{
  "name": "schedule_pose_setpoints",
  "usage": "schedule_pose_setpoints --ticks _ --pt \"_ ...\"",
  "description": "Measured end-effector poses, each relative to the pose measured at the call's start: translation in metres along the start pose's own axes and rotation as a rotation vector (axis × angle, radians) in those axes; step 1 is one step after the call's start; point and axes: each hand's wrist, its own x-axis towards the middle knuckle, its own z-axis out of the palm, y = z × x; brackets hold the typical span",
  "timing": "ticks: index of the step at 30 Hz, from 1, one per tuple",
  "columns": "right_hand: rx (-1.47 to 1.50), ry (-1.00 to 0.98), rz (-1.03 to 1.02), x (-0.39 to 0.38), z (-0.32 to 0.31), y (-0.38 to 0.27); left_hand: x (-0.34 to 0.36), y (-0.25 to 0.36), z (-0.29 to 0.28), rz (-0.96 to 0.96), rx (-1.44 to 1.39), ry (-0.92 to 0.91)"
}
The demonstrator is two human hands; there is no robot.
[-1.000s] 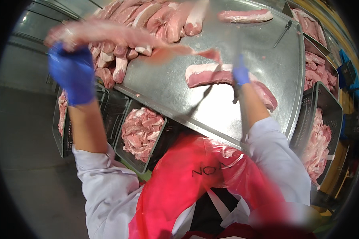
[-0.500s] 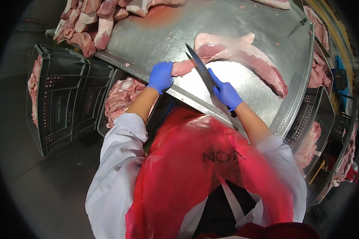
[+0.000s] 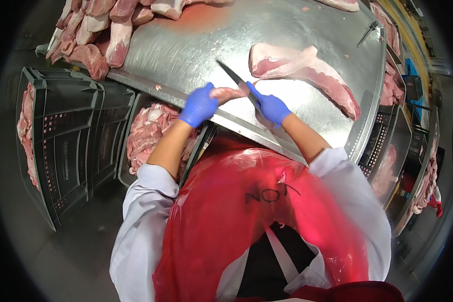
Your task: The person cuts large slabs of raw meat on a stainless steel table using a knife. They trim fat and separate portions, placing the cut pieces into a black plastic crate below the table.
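My left hand (image 3: 199, 105), in a blue glove, is closed on one end of a small strip of meat (image 3: 227, 94) at the table's near edge. The blue-gloved right hand (image 3: 274, 108) grips a knife (image 3: 230, 73), its long dark blade pointing up and to the left. Blade and right fingers cross the strip's free end; whether the edge touches it I cannot tell. Farther off, a long curved slab of pale pink meat (image 3: 317, 74) lies on the metal table (image 3: 206, 50), apart from both hands.
A heap of meat pieces (image 3: 93, 30) fills the table's far left corner. Below the near edge stands a crate of meat trimmings (image 3: 153, 131), with stacked dark crates (image 3: 70, 136) to its left. More meat-filled crates (image 3: 387, 166) line the right side. A thin dark tool (image 3: 368, 33) rests at the far right.
The strip has come away from the long slab and is raised at the near edge. My right hand and the knife have moved left, close to my left hand.
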Motion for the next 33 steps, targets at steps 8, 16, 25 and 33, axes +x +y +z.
schedule_pose_setpoints --ticks 8,16,25,33 --pt "-0.088 -0.12 0.017 -0.077 0.014 0.009 -0.017 -0.045 0.001 -0.08 -0.212 0.011" --pt "-0.245 -0.153 -0.076 -0.108 0.009 0.015 -0.054 -0.062 -0.012 -0.163 -0.312 0.11" --pt "-0.335 -0.167 -0.063 -0.125 -0.002 0.04 -0.086 -0.066 -0.049 -0.284 -0.523 0.33" --pt "0.175 0.015 -0.024 -0.125 -0.017 0.066 -0.148 -0.148 -0.082 -0.228 -0.316 0.416"
